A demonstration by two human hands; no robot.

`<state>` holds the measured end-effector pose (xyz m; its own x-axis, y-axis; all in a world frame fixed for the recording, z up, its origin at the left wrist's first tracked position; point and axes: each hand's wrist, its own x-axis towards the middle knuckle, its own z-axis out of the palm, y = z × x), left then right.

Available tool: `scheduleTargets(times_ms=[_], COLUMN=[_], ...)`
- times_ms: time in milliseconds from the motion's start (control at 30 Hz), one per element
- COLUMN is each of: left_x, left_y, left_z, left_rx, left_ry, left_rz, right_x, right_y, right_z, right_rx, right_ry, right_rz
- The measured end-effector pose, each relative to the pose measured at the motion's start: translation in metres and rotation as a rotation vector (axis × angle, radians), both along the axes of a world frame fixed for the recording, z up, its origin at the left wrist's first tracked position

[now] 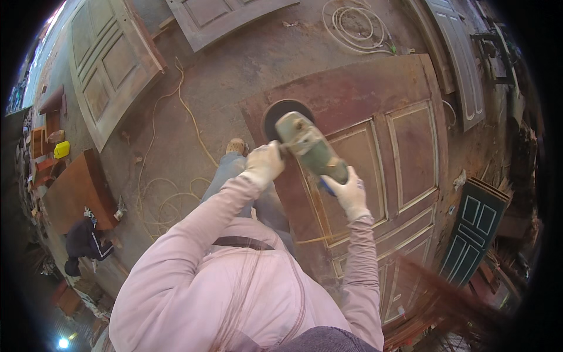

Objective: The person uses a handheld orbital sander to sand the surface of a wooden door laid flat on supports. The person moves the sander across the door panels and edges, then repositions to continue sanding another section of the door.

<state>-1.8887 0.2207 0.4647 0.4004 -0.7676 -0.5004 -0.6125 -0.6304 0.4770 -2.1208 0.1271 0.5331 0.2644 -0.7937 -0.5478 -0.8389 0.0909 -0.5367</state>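
A green handheld power sander (309,144) with a large round dark disc (271,121) rests on the far left corner of a reddish-brown panelled wooden door (352,85). My left hand (264,164), in a pale glove, is closed around the tool's side handle near the disc; the handle itself is mostly covered. My right hand (352,193), also gloved, grips the rear end of the sander's body. The disc lies partly under the tool's head and overhangs the door's left edge slightly. The door's lower panels stretch back along my right side.
A yellow cord (196,126) loops over the floor on my left. A pale hose (360,29) lies coiled at the far side. Other doors stand around: a brown one (111,64), a dark green one (472,226). Another person (88,239) crouches at left by a wooden panel (79,190).
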Motion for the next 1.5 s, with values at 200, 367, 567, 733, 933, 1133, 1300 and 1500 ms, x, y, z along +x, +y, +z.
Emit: scheduleTargets(times_ms=[200, 367, 567, 733, 933, 1133, 1300, 1500], left_x=[-0.072, -0.092, -0.073, -0.027, -0.014, -0.028, -0.049, -0.085], left_y=[-0.097, -0.186, -0.219, -0.112, 0.011, -0.003, -0.119, -0.274], left_z=[-0.001, 0.003, 0.02, 0.01, 0.005, 0.014, 0.005, 0.006], left_rx=[-0.149, -0.126, -0.145, -0.01, -0.035, 0.049, 0.006, -0.079], left_ry=[0.101, 0.126, 0.048, -0.021, -0.132, -0.099, -0.043, -0.013], left_rz=[-0.179, -0.308, -0.304, -0.179, -0.07, -0.073, -0.301, -0.625], right_x=[-0.09, -0.134, -0.115, -0.048, -0.024, -0.036, -0.071, -0.1], right_y=[-0.064, -0.121, -0.14, -0.065, 0.022, 0.013, -0.034, -0.118], right_z=[-0.012, -0.041, -0.036, -0.014, 0.009, 0.02, 0.003, -0.015], right_rx=[0.083, -0.064, -0.01, 0.093, 0.058, 0.136, 0.001, 0.083], right_ry=[-0.059, -0.178, -0.196, -0.124, 0.091, 0.145, 0.039, -0.182], right_rz=[-0.195, -0.265, -0.355, -0.225, 0.008, -0.003, -0.279, -0.68])
